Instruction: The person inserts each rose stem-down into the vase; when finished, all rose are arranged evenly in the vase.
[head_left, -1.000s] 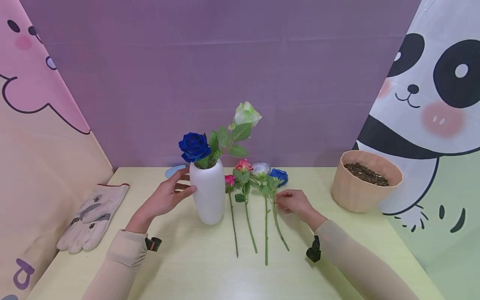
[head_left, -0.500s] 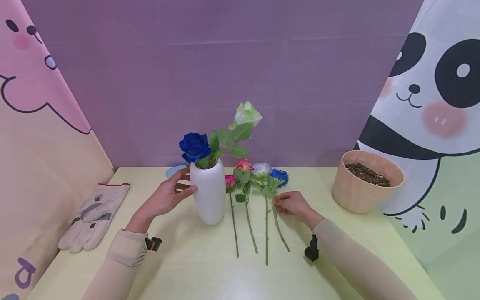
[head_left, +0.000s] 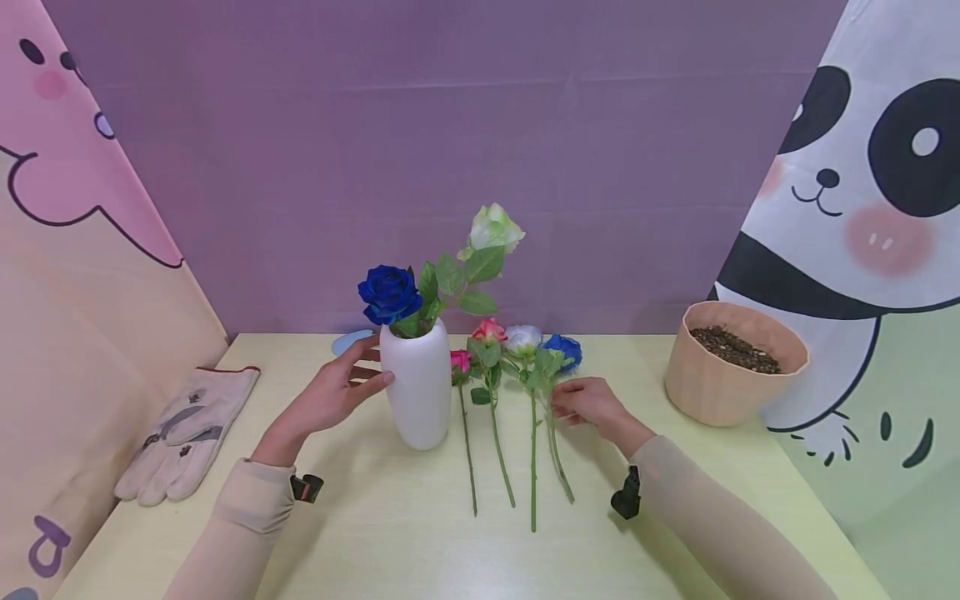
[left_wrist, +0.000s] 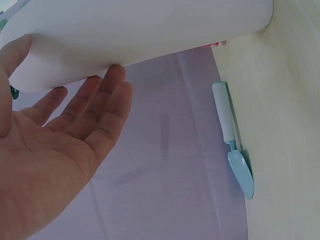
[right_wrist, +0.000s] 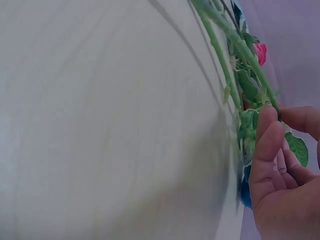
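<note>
The right hand [head_left: 595,407] has a narrow grip, pinching the stem [right_wrist: 246,50] of a blue flower [head_left: 566,352] right of 3 other flowers [head_left: 489,331] on the table [head_left: 405,533]. The left hand [head_left: 335,395], grip wide, touches the upright white vase [head_left: 416,392] holding 2 roses [head_left: 389,295].

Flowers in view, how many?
6. Two in the tall white vase: a deep-blue rose and a greenish-white rose. Four to its right: a magenta flower, coral-pink flower, white flower, and blue flower, its stem pinched by the right hand. More may hide behind the vase.
</note>
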